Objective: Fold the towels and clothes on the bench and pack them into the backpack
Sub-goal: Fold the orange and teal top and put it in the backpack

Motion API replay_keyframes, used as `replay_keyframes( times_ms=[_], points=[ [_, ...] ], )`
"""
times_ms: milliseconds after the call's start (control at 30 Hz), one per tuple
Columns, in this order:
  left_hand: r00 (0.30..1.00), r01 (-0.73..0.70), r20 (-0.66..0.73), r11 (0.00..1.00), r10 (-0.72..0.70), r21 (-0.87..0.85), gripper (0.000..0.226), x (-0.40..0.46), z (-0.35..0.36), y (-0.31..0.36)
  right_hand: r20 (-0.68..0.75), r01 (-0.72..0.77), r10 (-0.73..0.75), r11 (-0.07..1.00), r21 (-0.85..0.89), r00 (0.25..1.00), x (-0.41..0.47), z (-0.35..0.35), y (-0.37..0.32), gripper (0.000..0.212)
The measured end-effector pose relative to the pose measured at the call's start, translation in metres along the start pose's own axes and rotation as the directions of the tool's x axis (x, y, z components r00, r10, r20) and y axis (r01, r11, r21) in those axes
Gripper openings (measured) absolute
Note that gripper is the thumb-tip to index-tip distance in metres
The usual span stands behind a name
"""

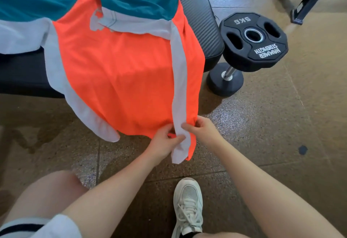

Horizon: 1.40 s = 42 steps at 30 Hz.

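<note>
The shirt [120,72] lay spread over the bench [201,22] with its hem hanging off the near edge, and the folding step looked only just begun: the left hand [163,142] pinched the white side stripe at the hem's right corner, while the right hand [202,127], just beside it, gripped the orange edge of the same corner. The next move probably called for carrying that side across the body of the shirt. To the right, near the bench, stood a weight plate [253,38] on a dumbbell [225,82]; no backpack showed anywhere.
</note>
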<state>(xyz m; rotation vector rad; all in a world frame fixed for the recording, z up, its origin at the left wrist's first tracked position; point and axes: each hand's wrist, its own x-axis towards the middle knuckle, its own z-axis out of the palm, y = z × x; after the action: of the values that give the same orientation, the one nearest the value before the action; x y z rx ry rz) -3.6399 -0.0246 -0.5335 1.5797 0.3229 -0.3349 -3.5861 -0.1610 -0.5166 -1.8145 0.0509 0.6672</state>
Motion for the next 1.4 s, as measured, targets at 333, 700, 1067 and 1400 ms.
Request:
replay_keyframes(
  times_ms=[333, 700, 1067, 1400],
  points=[
    [0.975, 0.174, -0.178, 0.952, -0.131, 0.253, 0.013, 0.014, -0.001, -0.025, -0.276, -0.092, 0.037, 0.978, -0.189, 0.961, 0.007, 0.006, 0.018, 0.016],
    [0.983, -0.075, -0.137, 0.943, 0.126, 0.325, 0.026, -0.062, -0.108, 0.083, 0.082, 0.227, -0.212, 0.887, -0.402, 0.974, -0.035, 0.046, -0.129, 0.009],
    [0.566, -0.105, -0.821, 0.994, 0.072, 0.015, 0.044, -0.100, -0.221, 0.155, 0.255, 0.645, -0.602, 0.625, -0.440, 0.757, 0.000, 0.166, -0.253, 0.012],
    [0.536, -0.100, -0.804, 0.926, -0.259, -0.364, 0.025, -0.052, -0.245, 0.195, 0.317, 0.633, -0.549, 0.654, -0.414, 0.774, 0.049, 0.162, -0.266, 0.016]
  ],
)
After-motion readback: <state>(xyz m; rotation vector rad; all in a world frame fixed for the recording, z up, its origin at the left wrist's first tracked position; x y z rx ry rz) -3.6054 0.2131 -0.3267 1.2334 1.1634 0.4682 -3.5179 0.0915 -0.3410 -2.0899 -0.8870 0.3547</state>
